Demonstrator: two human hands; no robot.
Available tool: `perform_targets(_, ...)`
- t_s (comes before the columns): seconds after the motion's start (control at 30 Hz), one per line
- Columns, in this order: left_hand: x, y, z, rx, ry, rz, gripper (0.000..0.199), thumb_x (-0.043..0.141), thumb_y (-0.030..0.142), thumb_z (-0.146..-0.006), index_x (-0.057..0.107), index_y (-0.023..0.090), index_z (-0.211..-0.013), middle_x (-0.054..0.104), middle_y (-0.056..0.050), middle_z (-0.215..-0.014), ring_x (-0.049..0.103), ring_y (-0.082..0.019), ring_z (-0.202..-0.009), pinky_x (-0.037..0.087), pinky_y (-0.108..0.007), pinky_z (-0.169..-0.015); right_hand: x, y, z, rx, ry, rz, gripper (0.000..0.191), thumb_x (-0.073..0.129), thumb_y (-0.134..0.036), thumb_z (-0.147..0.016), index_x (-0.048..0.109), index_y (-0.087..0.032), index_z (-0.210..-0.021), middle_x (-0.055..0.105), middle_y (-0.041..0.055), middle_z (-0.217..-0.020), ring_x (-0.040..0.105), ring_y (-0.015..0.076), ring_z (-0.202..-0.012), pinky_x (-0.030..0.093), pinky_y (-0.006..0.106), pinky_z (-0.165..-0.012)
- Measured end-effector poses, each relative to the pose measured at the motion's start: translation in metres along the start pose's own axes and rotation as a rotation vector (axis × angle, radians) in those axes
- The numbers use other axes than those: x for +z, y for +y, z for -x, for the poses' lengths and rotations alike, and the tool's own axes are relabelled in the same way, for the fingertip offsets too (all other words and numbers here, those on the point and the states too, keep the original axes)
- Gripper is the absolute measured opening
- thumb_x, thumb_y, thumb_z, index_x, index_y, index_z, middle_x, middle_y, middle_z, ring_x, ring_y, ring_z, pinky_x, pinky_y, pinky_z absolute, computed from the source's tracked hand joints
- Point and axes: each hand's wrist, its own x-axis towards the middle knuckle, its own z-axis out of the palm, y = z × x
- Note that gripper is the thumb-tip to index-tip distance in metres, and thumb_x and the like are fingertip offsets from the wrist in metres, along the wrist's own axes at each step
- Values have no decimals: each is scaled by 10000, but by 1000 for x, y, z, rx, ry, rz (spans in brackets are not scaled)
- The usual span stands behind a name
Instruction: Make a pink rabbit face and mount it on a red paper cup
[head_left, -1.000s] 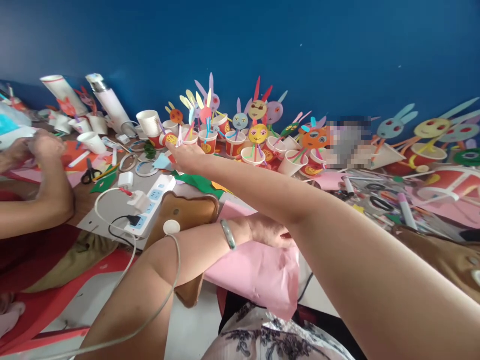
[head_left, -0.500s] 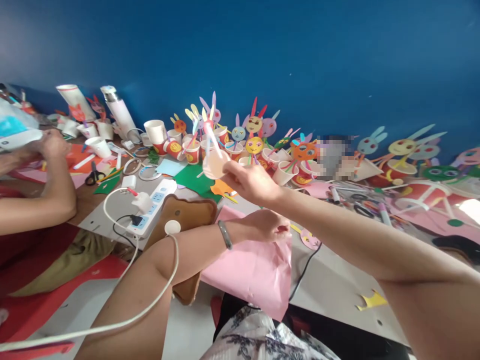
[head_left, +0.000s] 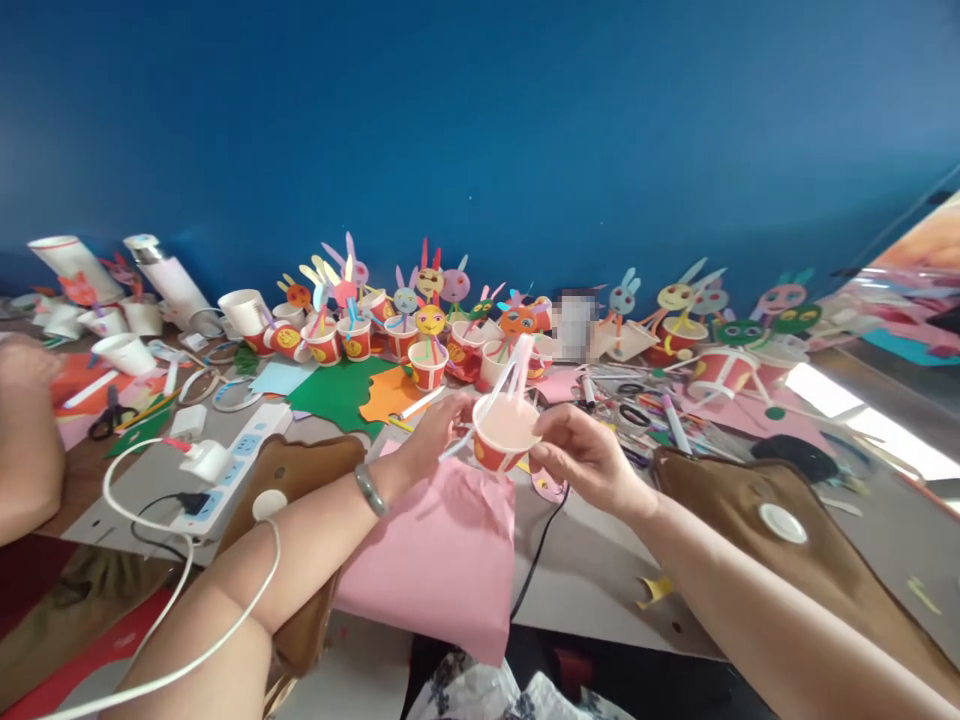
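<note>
A red and white paper cup [head_left: 498, 455] with pale strips sticking up from it is held in front of me, over the pink paper. My right hand [head_left: 592, 458] pinches its right side between thumb and fingers. At the cup's left side, the curled fingers of my left hand [head_left: 441, 432] meet its edge; their tips are partly hidden. One pale strip hangs out toward the left hand. Under my left forearm lies a large sheet of pink paper [head_left: 435, 560]. A small pink paper face [head_left: 550, 485] rests on the table just below the cup.
Several paper cups with paper animal heads [head_left: 427, 365] line the blue wall. A power strip [head_left: 244, 460] with plugs and a brown cushion [head_left: 281, 540] are at left; another brown cushion [head_left: 720, 500] is at right. A white cable [head_left: 247, 610] crosses my left arm. Another person's arm [head_left: 30, 440] shows far left.
My right hand has brought the cup back from the row of cups, nearer to me. My left hand has lifted off the pink paper to the cup's side. The view has turned right.
</note>
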Motion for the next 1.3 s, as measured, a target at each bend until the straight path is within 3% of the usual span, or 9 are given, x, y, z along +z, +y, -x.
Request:
perform_targets(0.1, 1, 8, 0, -102, -122, 222, 575, 531, 731, -911, 711, 187, -960, 707, -97, -928, 654, -212, -871, 542, -326, -804, -3, 14, 1, 59, -99, -13, 408, 698, -576, -899, 519, -211, -942, 594, -40, -594, 478, 82, -441, 350, 217, -429)
perform_targets(0.2, 1, 6, 1, -197, -225, 287, 548, 722, 677, -809, 722, 180, -1042, 721, -94, -973, 664, -203, -859, 530, -295, -777, -4, 23, 2, 64, -192, 38, 385, 713, -543, -891, 532, -204, -914, 542, -60, -584, 457, 76, -484, 340, 211, -463)
perform_targets(0.37, 2, 1, 1, -255, -161, 124, 424, 802, 496, -810, 732, 156, -1055, 717, -65, -947, 639, -155, -813, 501, -247, -736, 0, 30, 6, 58, -273, 86, 270, 658, -445, -937, 527, -208, -923, 513, -66, -609, 432, 77, -512, 338, 209, -470)
perform_targets(0.53, 5, 0, 0, -224, -39, -11, 377, 756, 511, -843, 728, 146, -928, 689, -37, -811, 600, -133, -716, 491, -237, -664, 4, 31, 12, -64, -203, 107, 141, 609, -311, -974, 539, -209, -1042, 550, -64, -615, 445, 80, -510, 342, 208, -468)
perform_targets(0.73, 4, 5, 2, -160, 4, -95, 353, 732, 506, -860, 672, 158, -854, 680, -33, -806, 613, -142, -739, 503, -246, -690, 2, 36, 13, -86, 94, 248, 212, 631, -287, -966, 565, -225, -1157, 583, -63, -604, 492, 95, -492, 395, 226, -488)
perform_targets(0.83, 6, 3, 3, -147, -16, -74, 344, 725, 499, -865, 651, 163, -849, 664, -25, -809, 607, -139, -757, 506, -251, -716, 3, 33, 11, -67, 106, 333, 120, 639, -346, -966, 645, -231, -1001, 672, -3, -694, 543, 108, -518, 433, 249, -505)
perform_targets(0.93, 7, 5, 4, -147, 0, -92, 335, 720, 492, -867, 644, 167, -833, 662, -21, -808, 611, -144, -764, 513, -260, -733, 4, 29, 11, -36, 104, 349, 231, 601, -425, -986, 652, -233, -869, 709, 40, -757, 600, 131, -554, 469, 271, -520)
perform_targets(1.13, 6, 16, 4, -163, 95, -188, 266, 698, 419, -894, 647, 171, -812, 679, -18, -801, 632, -160, -788, 519, -253, -733, 7, 28, 14, 69, 179, 110, 302, 597, -520, -984, 586, -232, -893, 754, 95, -901, 712, 181, -677, 541, 296, -556)
perform_targets(1.3, 4, 13, 3, -184, 107, -175, 298, 705, 448, -885, 661, 161, -816, 693, -28, -815, 629, -156, -779, 505, -246, -709, 5, 28, 11, 135, 112, -12, 337, 638, -542, -957, 566, -235, -835, 755, 76, -784, 722, 192, -685, 566, 300, -581)
